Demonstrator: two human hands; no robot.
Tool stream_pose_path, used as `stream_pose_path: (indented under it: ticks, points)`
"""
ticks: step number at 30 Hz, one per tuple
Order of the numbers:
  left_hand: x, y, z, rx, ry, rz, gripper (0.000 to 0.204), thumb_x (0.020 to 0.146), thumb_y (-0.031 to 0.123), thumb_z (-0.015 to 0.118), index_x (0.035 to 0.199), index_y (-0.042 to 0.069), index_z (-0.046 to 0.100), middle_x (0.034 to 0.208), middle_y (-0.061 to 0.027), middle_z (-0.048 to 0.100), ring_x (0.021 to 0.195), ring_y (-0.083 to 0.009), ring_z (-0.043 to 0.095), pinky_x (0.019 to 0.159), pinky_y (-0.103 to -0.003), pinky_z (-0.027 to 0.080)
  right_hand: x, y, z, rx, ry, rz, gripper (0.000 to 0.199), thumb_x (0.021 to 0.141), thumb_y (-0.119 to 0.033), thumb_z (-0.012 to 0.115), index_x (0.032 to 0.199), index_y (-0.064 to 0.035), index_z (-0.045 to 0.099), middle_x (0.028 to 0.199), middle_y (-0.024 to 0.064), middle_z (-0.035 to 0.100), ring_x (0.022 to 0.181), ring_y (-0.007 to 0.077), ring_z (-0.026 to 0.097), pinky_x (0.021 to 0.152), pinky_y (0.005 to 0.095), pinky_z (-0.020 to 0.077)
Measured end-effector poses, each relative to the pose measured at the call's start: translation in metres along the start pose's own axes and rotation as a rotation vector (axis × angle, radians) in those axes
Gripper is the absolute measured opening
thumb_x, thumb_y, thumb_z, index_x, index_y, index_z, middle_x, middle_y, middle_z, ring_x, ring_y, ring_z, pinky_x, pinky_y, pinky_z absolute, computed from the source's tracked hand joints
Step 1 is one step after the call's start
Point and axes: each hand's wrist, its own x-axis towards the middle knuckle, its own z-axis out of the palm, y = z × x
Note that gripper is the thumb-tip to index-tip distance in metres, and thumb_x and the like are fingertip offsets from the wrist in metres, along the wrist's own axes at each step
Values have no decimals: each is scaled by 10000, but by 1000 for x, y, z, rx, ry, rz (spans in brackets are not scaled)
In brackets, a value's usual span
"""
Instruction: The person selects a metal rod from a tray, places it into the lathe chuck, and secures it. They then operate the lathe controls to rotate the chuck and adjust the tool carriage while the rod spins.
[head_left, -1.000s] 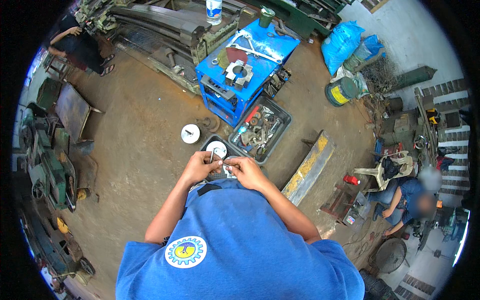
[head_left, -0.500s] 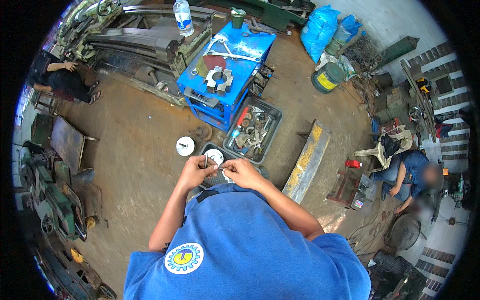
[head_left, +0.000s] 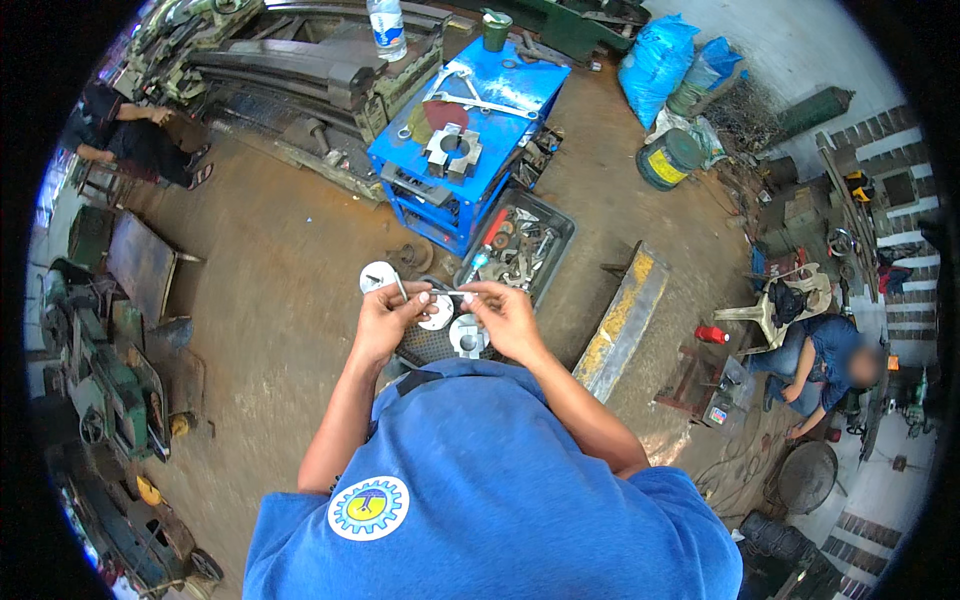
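Both my hands are raised in front of my chest. A thin metal rod [head_left: 451, 293] spans between my left hand [head_left: 384, 322] and my right hand [head_left: 510, 318], its ends pinched in the fingertips of each. A second short metal pin [head_left: 402, 287] sticks up from between the fingers of my left hand. Below and between the hands lies a white round disc [head_left: 437, 313], partly hidden by my left fingers. Nearer my chest a silver metal part with a central hole [head_left: 468, 337] sits on a dark perforated tray [head_left: 425, 346]. Another white disc [head_left: 377, 277] is just beyond my left hand.
A grey bin of tools [head_left: 561, 233] stands beside a blue workbench [head_left: 510, 82] carrying spanners and a metal block. To the right is a long steel channel [head_left: 622, 322]. A lathe [head_left: 290, 85] is at far left. Two people sit at the sides, left and right.
My hands have moved forward and apart, bringing the thin rod into plain view between them. The holed metal part, mostly covered before, now shows.
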Motion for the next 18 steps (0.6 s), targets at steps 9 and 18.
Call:
stream_pose_path:
  ticks: [9, 18]
  points:
    - [-14, 17, 7, -102, 4, 46, 266, 914, 111, 629, 1119, -58, 612, 951, -133, 693, 826, -174, 685, 723, -268, 551, -4, -23, -1, 317, 7, -76, 195, 894, -56, 641, 1077, 11, 637, 882, 95, 673, 706, 91, 582, 609, 237, 486]
    - [-16, -2, 17, -101, -94, -90, 223, 917, 126, 629, 1069, -36, 628, 911, -105, 694, 792, -163, 678, 674, -270, 539, -9, -5, 24, 487, -45, -9, 183, 915, -144, 644, 1028, -2, 654, 815, 21, 650, 699, 68, 573, 612, 222, 464]
